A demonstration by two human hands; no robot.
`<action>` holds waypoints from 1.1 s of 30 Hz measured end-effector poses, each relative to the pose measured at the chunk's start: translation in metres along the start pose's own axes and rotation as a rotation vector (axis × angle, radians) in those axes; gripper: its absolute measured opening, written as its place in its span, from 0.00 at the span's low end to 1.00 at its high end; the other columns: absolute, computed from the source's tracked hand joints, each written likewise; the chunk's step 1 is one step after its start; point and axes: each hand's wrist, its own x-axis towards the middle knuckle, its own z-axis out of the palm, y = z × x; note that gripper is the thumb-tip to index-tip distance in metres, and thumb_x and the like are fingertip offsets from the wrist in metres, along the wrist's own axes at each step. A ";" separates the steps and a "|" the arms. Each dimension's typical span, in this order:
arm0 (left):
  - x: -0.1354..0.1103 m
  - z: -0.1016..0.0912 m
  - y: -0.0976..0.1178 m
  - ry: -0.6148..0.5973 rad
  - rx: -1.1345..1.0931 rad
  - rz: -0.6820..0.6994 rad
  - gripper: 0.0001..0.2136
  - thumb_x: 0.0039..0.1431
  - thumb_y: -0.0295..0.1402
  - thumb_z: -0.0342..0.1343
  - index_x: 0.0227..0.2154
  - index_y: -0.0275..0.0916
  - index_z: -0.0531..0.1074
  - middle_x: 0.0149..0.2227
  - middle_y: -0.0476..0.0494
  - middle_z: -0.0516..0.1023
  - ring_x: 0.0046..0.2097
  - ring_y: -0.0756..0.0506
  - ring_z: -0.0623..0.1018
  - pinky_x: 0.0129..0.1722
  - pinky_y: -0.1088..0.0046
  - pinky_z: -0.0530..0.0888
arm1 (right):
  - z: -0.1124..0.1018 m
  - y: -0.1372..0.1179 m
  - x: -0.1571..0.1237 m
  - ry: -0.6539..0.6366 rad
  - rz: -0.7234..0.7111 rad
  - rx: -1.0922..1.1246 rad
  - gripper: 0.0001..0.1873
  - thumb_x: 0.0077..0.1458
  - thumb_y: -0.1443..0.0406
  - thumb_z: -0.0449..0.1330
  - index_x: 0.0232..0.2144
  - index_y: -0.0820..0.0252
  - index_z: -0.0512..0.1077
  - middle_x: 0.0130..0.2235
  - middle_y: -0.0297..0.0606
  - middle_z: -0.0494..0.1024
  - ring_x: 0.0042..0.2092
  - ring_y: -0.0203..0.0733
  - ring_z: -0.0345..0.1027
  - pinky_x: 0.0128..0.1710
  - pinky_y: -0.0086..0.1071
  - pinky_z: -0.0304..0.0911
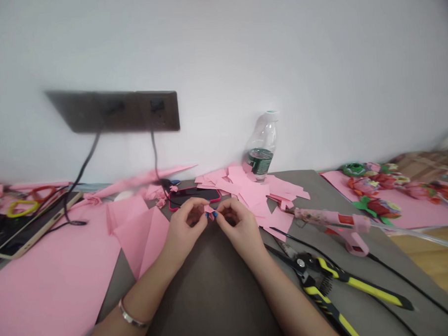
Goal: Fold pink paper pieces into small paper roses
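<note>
**Pink paper scrap [210, 211] pinched at a crowded table [214, 292]**

A white wall [297, 61] rises behind the dark grey table, with a dark socket panel [132, 111] on it and black cables [88, 169] hanging down. Large pink paper sheets [46, 279] cover the table's left side, and cut pink paper pieces [251, 191] lie heaped near the wall. Finished paper flowers [373, 188] sit on a pink sheet to the right. A tablet [37, 225] lies at the far left. Nearer the hands are a phone in a pink case [193, 196], a pink glue gun [330, 223], and yellow-and-black handled shears [325, 282].

The one clear container is a capped plastic bottle [262, 144], standing by the wall behind the paper heap. A dark green band shows low on it; whether that is liquid or a label is hard to tell.

The left hand [185, 226], with a silver bangle [132, 314] on its wrist, and the right hand [241, 226] are both narrowly closed. Their fingertips meet on the scrap, just above the bare tabletop.
</note>
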 end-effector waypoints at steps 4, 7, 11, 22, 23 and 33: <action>0.001 0.000 0.001 0.034 0.011 -0.011 0.04 0.53 0.29 0.58 0.33 0.39 0.72 0.36 0.47 0.73 0.36 0.48 0.75 0.37 0.73 0.75 | 0.000 0.000 0.000 0.006 0.008 0.002 0.02 0.53 0.66 0.59 0.29 0.58 0.68 0.30 0.35 0.71 0.31 0.39 0.69 0.32 0.32 0.67; 0.001 -0.001 0.002 0.025 0.010 -0.016 0.02 0.53 0.30 0.59 0.31 0.39 0.72 0.34 0.48 0.72 0.34 0.49 0.75 0.36 0.74 0.75 | -0.001 0.001 0.000 0.003 0.024 0.026 0.02 0.54 0.65 0.59 0.30 0.58 0.69 0.31 0.37 0.73 0.31 0.40 0.70 0.32 0.33 0.68; 0.000 -0.001 0.002 0.029 -0.010 -0.022 0.02 0.53 0.30 0.59 0.31 0.38 0.72 0.33 0.48 0.73 0.34 0.49 0.76 0.36 0.73 0.75 | -0.002 0.000 0.001 -0.023 0.036 0.033 0.03 0.55 0.65 0.59 0.32 0.59 0.72 0.32 0.38 0.74 0.32 0.41 0.71 0.33 0.35 0.68; 0.001 -0.002 -0.001 -0.016 -0.019 0.028 0.12 0.54 0.27 0.56 0.42 0.39 0.76 0.42 0.43 0.79 0.45 0.45 0.78 0.44 0.69 0.76 | -0.004 -0.005 0.002 -0.074 -0.065 0.014 0.04 0.57 0.68 0.58 0.31 0.58 0.72 0.35 0.38 0.70 0.35 0.41 0.67 0.33 0.34 0.65; 0.001 -0.002 -0.001 -0.028 -0.001 0.046 0.11 0.54 0.26 0.56 0.40 0.39 0.77 0.42 0.42 0.78 0.45 0.44 0.78 0.44 0.69 0.76 | -0.004 -0.005 0.002 -0.074 -0.066 0.009 0.04 0.57 0.68 0.57 0.31 0.58 0.72 0.34 0.38 0.70 0.35 0.41 0.67 0.34 0.34 0.64; 0.000 -0.001 0.005 -0.034 -0.028 -0.015 0.06 0.52 0.26 0.59 0.34 0.38 0.75 0.37 0.45 0.79 0.39 0.46 0.79 0.41 0.70 0.76 | -0.003 -0.007 0.000 -0.062 -0.024 -0.001 0.03 0.57 0.67 0.56 0.31 0.57 0.68 0.32 0.36 0.69 0.33 0.40 0.65 0.32 0.32 0.62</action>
